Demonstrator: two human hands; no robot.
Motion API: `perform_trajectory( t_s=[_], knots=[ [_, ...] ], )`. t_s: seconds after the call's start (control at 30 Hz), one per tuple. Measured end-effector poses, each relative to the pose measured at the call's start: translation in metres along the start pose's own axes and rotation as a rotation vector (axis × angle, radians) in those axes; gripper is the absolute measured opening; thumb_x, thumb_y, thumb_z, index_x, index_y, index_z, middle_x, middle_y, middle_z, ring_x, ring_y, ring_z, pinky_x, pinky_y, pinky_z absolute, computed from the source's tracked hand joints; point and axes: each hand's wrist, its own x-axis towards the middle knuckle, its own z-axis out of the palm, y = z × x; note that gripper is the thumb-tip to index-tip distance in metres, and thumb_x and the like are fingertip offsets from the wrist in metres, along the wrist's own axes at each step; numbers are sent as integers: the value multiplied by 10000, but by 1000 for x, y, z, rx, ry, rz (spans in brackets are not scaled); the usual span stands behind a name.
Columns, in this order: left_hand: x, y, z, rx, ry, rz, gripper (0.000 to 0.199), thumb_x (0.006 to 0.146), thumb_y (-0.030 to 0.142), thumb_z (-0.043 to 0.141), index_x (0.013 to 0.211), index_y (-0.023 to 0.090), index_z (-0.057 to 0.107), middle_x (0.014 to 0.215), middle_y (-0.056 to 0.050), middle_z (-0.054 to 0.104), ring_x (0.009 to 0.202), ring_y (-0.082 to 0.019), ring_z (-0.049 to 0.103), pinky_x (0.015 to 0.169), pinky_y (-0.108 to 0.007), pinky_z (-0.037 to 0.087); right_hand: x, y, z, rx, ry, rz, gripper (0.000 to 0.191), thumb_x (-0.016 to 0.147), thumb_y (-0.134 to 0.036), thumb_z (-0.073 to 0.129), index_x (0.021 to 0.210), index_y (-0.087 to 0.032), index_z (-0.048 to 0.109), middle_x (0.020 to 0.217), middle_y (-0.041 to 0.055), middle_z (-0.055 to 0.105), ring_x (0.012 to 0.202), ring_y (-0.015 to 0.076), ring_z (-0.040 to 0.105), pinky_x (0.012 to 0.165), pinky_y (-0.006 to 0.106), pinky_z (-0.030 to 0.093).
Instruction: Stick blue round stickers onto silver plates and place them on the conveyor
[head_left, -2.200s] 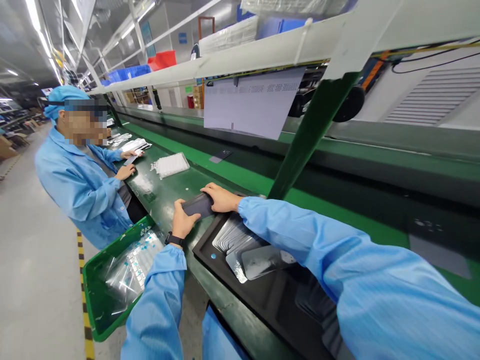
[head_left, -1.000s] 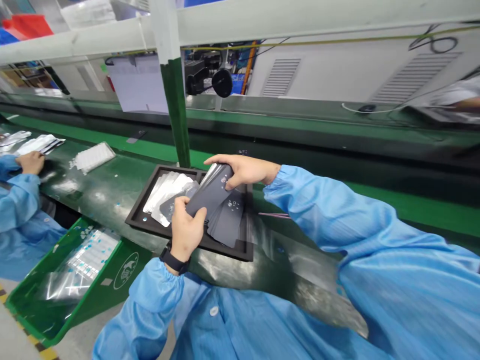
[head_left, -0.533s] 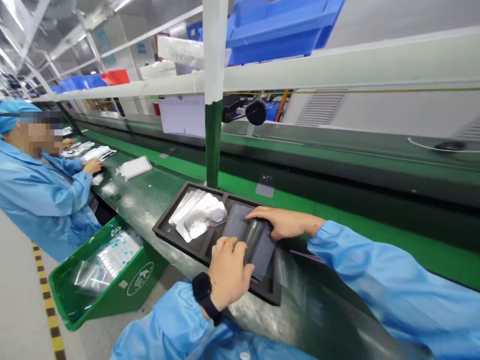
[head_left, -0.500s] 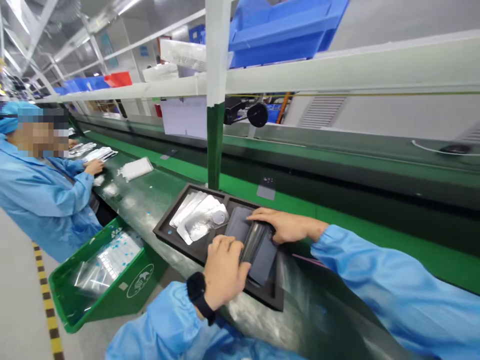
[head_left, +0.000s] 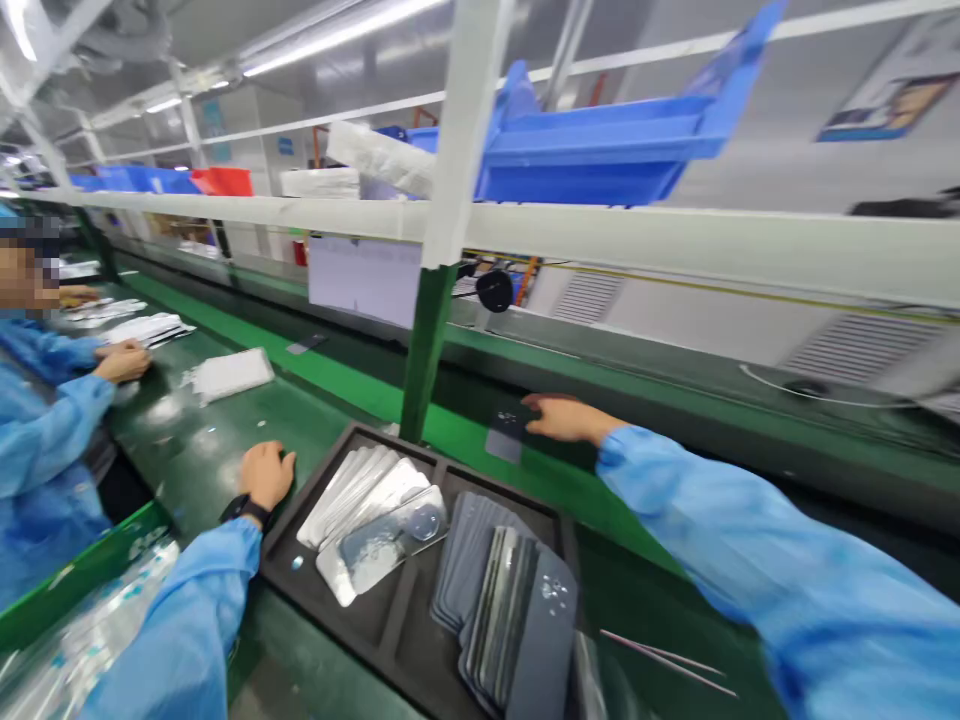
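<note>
My left hand (head_left: 268,475) rests loosely curled on the dark green bench (head_left: 191,430), just left of a black compartment tray (head_left: 450,475), with nothing visible in it. My right hand (head_left: 566,418) stretches out flat over the green belt, fingertips close to a dark sheet (head_left: 504,440) lying there, not gripping it. In the tray's right compartment lies a fanned stack of dark grey panels (head_left: 510,610). Silver foil-backed pieces (head_left: 367,525) fill the left compartment, with a round clear spot on the top piece.
A co-worker's hand (head_left: 124,362) works at the bench's far end near white packs (head_left: 229,375). Thin tweezers (head_left: 660,655) lie right of the tray. A green bin (head_left: 75,610) sits lower left. An upright green post (head_left: 425,350) stands behind the tray, below a shelf with blue bins (head_left: 592,140).
Both hands have let go of the dark panels, which now lie in the tray. My left hand moved left of the tray; my right hand moved out over the belt. The view shifted.
</note>
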Motion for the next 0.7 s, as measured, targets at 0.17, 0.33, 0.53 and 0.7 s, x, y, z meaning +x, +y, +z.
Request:
perform_trajectory(
  t_s=[0.17,0.33,0.53,0.7],
  knots=[
    [-2,0,14,93,-41,31,212,768,309,473,856,198,630,950,-158,707,1009,-340,638,922,-447,478,81,29,24,136,-52,14,559,612,-255,779,1145,-120,679,1164,179,670,1147,381,597,962,462,473],
    [10,21,11,231,-57,-46,336,823,401,417,1005,188,602,1072,-155,689,992,-313,641,859,-425,503,146,53,43,245,-37,-126,605,550,-301,846,1119,-175,685,1253,139,604,1213,408,522,1005,498,425],
    [9,31,10,263,-77,-127,156,800,340,454,804,229,563,857,-70,713,750,-233,658,705,-335,516,121,60,58,245,-125,-137,770,514,-237,855,1231,-78,623,1336,287,494,1209,504,480,956,567,419],
    [100,15,-10,180,-72,-123,81,759,275,491,693,232,501,761,-51,682,752,-224,650,718,-314,509,125,38,49,118,-231,-114,807,538,-97,769,1311,-231,582,1479,236,382,1338,453,385,1039,542,378]
  ],
)
